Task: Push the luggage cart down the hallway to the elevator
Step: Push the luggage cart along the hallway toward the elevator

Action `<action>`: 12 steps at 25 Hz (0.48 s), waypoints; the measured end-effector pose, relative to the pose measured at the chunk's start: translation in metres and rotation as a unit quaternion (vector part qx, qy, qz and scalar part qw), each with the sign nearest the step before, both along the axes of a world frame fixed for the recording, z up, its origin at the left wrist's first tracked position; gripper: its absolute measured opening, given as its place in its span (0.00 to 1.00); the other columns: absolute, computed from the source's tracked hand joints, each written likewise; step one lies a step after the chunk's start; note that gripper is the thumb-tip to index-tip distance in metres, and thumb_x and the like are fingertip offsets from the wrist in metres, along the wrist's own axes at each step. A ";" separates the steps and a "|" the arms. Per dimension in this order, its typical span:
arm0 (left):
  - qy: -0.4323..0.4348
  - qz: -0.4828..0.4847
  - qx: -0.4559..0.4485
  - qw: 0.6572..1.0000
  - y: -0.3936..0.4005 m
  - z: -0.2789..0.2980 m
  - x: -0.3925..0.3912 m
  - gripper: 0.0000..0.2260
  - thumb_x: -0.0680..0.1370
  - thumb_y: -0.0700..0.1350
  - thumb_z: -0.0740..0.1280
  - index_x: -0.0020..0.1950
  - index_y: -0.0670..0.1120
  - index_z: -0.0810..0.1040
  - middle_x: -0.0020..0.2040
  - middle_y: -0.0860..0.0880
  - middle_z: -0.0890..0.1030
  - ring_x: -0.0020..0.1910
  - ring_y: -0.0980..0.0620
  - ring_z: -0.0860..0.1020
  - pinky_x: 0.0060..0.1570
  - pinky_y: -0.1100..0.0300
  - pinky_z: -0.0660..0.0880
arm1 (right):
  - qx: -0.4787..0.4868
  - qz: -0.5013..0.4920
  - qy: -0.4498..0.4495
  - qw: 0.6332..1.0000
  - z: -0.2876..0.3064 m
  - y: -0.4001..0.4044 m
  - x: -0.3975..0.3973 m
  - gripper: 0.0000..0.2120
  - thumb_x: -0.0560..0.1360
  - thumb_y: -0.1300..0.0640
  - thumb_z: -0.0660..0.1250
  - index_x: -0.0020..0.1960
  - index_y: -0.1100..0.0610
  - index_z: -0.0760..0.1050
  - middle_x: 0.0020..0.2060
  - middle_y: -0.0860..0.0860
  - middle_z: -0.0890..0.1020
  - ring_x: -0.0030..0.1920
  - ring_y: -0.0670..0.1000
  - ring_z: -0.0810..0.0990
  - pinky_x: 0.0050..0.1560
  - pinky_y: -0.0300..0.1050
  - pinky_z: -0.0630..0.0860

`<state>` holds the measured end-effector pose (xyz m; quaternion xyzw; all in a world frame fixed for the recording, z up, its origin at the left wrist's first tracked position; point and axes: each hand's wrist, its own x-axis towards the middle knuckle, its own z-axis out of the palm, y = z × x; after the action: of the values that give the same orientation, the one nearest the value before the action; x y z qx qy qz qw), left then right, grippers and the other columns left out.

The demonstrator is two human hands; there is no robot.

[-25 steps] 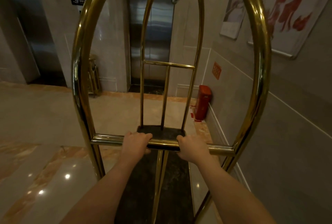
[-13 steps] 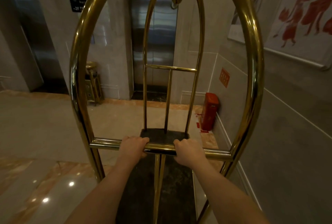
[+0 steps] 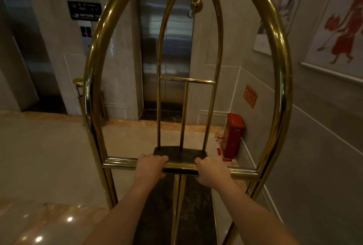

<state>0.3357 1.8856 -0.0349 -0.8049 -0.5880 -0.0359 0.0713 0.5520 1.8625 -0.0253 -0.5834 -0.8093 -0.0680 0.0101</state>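
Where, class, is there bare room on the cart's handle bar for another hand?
On the bar, there is room between the left hand and the left post, and between the right hand and the right post. The middle is crowded: both hands grip there with only a short gap between.

Both bare forearms reach forward, left hand (image 3: pixel 150 166) and right hand (image 3: pixel 211 172) side by side, fingers (image 3: pixel 157 158) curled closed.
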 end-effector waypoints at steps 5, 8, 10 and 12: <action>-0.012 -0.015 -0.005 1.000 0.076 0.000 0.009 0.10 0.74 0.49 0.69 0.54 0.55 0.73 0.49 0.52 0.81 0.51 0.49 0.78 0.54 0.52 0.68 | -0.003 -0.008 0.001 1.000 0.000 0.075 0.011 0.13 0.77 0.48 0.67 0.58 0.53 0.73 0.42 0.49 0.80 0.40 0.50 0.79 0.41 0.46 0.78; -0.021 -0.021 -0.003 1.000 0.116 0.000 0.015 0.11 0.74 0.50 0.70 0.54 0.55 0.73 0.49 0.53 0.81 0.50 0.49 0.78 0.54 0.52 0.69 | -0.005 -0.006 0.000 1.000 -0.001 0.115 0.017 0.13 0.77 0.48 0.67 0.57 0.53 0.73 0.41 0.48 0.79 0.39 0.50 0.78 0.40 0.45 0.76; -0.024 -0.021 -0.004 0.999 0.140 -0.001 0.019 0.11 0.73 0.50 0.70 0.53 0.55 0.73 0.49 0.53 0.81 0.50 0.49 0.78 0.53 0.52 0.68 | -0.003 -0.005 -0.003 1.000 -0.001 0.140 0.022 0.13 0.77 0.48 0.67 0.57 0.53 0.73 0.41 0.48 0.79 0.39 0.50 0.78 0.39 0.44 0.73; -0.028 -0.021 -0.003 0.999 0.165 -0.001 0.024 0.11 0.73 0.50 0.70 0.53 0.55 0.73 0.48 0.53 0.81 0.50 0.49 0.78 0.52 0.52 0.68 | -0.001 -0.003 0.003 1.000 -0.002 0.167 0.027 0.13 0.77 0.48 0.67 0.57 0.52 0.72 0.40 0.47 0.78 0.38 0.49 0.76 0.38 0.43 0.71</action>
<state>0.3593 2.0506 -0.0360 -0.8160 -0.5729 -0.0581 0.0517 0.5791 2.0291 -0.0274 -0.5858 -0.8078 -0.0651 0.0119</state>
